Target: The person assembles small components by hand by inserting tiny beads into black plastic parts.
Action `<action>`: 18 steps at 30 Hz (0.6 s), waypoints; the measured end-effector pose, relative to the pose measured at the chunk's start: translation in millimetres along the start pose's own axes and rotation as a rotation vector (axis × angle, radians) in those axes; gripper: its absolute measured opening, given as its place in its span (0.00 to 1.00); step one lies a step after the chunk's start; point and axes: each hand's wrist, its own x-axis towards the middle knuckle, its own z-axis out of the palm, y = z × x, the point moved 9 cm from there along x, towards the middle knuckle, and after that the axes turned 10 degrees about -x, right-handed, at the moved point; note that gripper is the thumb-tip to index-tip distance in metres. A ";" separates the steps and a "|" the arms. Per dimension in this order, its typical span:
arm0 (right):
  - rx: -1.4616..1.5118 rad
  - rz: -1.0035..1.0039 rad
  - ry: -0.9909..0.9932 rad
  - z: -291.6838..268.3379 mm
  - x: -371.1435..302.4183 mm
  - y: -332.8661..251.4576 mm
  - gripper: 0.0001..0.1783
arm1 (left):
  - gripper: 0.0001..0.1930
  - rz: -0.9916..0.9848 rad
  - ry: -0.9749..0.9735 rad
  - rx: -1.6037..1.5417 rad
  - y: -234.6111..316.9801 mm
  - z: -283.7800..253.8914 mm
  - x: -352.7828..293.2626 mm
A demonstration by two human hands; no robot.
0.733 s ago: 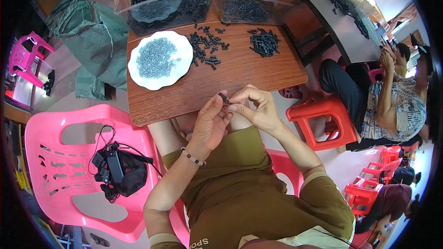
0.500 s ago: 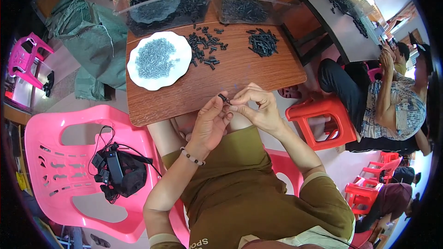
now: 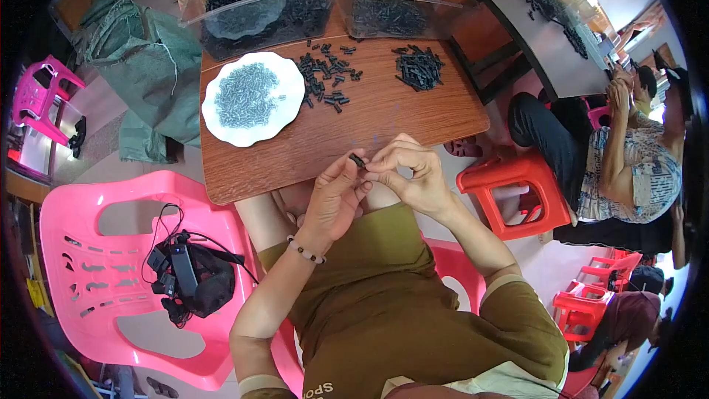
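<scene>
Over my lap, just off the table's front edge, my left hand (image 3: 337,196) pinches a small black cylindrical piece (image 3: 357,160) between thumb and fingers. My right hand (image 3: 406,168) meets it from the right, thumb and forefinger pressed together at the piece's lower end; what lies between those fingertips is too small to make out. On the brown wooden table (image 3: 325,155) stands a white scalloped plate (image 3: 221,127) heaped with small clear pieces (image 3: 249,94). Loose short black pieces (image 3: 325,74) lie beside the plate, and a pile of longer black pieces (image 3: 419,68) sits farther right.
Two clear plastic bins (image 3: 266,22) of black parts stand along the table's back. A pink chair (image 3: 96,251) at my left holds a black cable bundle (image 3: 196,273). Green sacks (image 3: 140,66) are at far left. At right are a red stool (image 3: 509,192) and a seated person (image 3: 628,170).
Both hands stay together around the black piece with only slight finger movement. The piece looks turned a little; the view has shifted slightly.
</scene>
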 end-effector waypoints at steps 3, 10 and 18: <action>0.007 0.005 0.007 0.5 -0.6 1.2 0.06 | 0.13 -0.003 -0.015 0.001 -0.3 1.8 0.0; 0.037 0.048 0.016 3.9 -3.0 5.7 0.06 | 0.12 0.001 0.008 -0.068 -4.0 1.5 -0.7; 0.010 0.047 0.019 3.2 -5.1 3.9 0.06 | 0.09 -0.035 -0.014 -0.054 -9.0 -1.0 -2.1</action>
